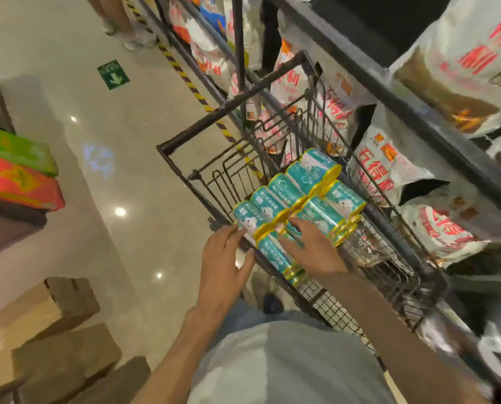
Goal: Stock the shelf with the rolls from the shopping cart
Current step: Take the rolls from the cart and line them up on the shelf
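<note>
Under both hands [226,252] [310,246], rolls [287,196], cart [231,112]

Single head view (wide-angle, tilted), looking steeply down, close over cart [272,182]; shelf [418,118] right, floor [103,199] left.

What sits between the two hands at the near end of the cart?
In the head view, one teal roll with yellow ends lies between the left hand and right hand, on the shopping cart rim; both hands touch the rolls.

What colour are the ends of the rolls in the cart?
Yellow, on teal rolls; head view shows it.
</note>
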